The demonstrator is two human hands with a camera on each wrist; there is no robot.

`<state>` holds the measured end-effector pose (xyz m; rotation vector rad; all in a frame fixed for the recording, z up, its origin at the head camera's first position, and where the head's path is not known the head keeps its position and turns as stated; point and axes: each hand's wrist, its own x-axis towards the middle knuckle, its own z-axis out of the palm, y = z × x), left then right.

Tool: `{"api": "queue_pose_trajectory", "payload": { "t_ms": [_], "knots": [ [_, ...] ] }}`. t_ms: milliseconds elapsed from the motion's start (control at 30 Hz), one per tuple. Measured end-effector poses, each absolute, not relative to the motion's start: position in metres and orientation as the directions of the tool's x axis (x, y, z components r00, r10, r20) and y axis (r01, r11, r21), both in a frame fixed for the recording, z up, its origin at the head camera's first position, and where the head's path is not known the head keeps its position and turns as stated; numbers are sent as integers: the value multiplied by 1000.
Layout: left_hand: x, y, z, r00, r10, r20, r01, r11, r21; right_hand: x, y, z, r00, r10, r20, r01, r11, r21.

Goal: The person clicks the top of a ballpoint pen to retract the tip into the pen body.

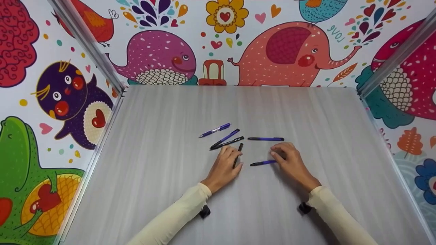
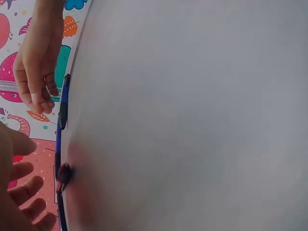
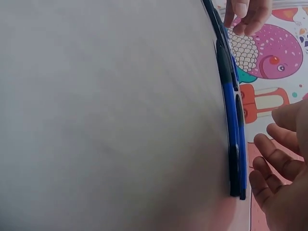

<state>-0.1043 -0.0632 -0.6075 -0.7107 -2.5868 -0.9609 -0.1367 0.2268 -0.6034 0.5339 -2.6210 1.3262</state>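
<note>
Left hand (image 1: 224, 164): curving loosely, unclosed, a black pen (image 1: 240, 147) lying at its two o'clock. Right hand (image 1: 290, 159): hanging open, blue pens (image 1: 263, 163) lying at nine and ten. Best, I am judging: pinching each pen mid-barrel, rolling none.

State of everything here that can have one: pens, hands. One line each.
Left hand: relaxed, no grip visible
Right hand: loosely bent, holding nothing
Near black pen: lying on table, partly hidden by left hand
Far black pen: lying flat, unheld
Leftmost blue pen: lying flat, unheld
Middle blue pen: lying flat, unheld
Upper right blue pen: lying flat, unheld
Lower right blue pen: lying flat, partly hidden
</note>
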Motion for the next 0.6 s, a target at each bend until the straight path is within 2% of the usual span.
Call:
{"api": "queue_pose_trajectory", "payload": {
  "t_ms": [600],
  "knots": [
    [-89, -72, -616, -866, 279, 416, 476, 715, 511, -144, 177, -601, -924, -311, 223, -365, 542, -757]
  ]
}}
